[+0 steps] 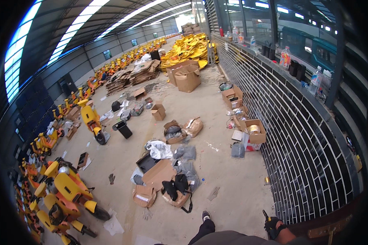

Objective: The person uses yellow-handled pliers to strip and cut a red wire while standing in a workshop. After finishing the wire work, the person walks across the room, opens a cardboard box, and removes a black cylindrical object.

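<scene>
At the bottom right, my right hand [273, 227], in a dark glove, is closed around a small yellow-and-black hand tool [266, 216]. The tool's exact kind is hard to make out. It points up and away from me, beside the foot of the black tiled wall [306, 171]. My left hand is out of view. On the concrete floor before me, an open cardboard box [175, 200] holds black items, one with a strap. Another brown package [144, 196] lies beside it. A grey glove [213, 194] rests on the floor near my shoe [206, 216].
Yellow scooters [72, 186] stand in rows at left. Grey plastic-wrapped packets [187, 168] and a black bin [122, 130] lie on the floor. Open cartons [255, 131] line the wall. Bottles [316, 80] stand on its ledge. Yellow parts [188, 50] are heaped farther off.
</scene>
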Available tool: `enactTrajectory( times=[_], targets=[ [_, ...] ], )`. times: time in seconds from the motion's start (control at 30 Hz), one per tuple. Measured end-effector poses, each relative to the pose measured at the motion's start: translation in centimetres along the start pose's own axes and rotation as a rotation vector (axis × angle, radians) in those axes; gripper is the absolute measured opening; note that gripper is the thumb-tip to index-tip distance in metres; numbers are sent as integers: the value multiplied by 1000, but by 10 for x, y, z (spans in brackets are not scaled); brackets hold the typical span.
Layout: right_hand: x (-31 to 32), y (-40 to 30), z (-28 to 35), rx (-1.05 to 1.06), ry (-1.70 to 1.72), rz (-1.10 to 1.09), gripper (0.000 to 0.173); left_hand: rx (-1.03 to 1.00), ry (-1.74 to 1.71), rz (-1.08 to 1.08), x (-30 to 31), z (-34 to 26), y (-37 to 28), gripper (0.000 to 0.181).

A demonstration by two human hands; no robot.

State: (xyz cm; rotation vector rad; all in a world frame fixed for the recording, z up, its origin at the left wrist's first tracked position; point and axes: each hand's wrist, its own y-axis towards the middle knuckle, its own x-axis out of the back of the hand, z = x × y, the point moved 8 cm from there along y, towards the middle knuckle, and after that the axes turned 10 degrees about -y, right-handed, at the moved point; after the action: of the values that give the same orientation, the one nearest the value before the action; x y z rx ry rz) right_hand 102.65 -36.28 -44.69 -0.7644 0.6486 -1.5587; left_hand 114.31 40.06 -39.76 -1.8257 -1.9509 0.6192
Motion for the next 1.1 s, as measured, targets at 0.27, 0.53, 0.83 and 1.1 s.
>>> enactTrajectory(
  times=[0.27, 0.53, 0.83, 1.1],
  targets=[
    [-63, 9, 99, -158, -416, -23, 8, -11, 1084, 344, -8, -99, 199, 41],
    [-66, 56, 264, -135, 165, -71, 10, -100, 371, 240, -169, -318, 350, 26],
    [-10, 150, 283, -356, 286, 8, 18, 183, 503, 222, -228, -309, 431, 24],
    [99, 288, 414, -204, -194, 31, 22, 204, 395, 120, -334, -400, 482, 23]
  ],
)
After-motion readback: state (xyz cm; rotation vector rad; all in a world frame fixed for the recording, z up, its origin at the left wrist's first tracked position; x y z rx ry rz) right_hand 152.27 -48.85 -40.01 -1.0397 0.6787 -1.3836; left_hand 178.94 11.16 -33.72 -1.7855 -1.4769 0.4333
